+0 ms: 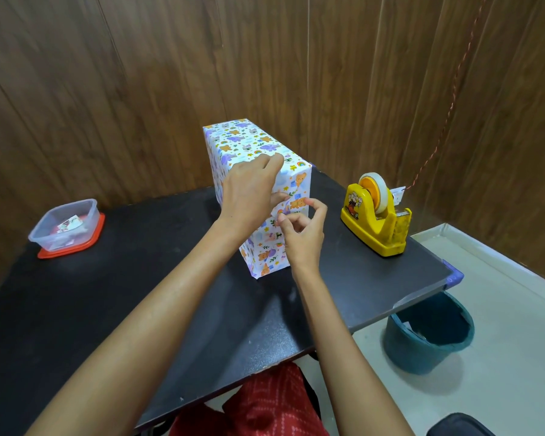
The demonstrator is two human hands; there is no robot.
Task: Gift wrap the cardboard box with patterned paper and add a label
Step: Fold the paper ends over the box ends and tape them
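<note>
Head view: left hand (pixel 249 190) masks wrapped box (pixel 249 140), tape dispenser (pixel 375 221) near.

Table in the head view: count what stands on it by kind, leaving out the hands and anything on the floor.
Wrapped box: 1
Tape dispenser: 1
Plastic container: 1
Total: 3
</note>
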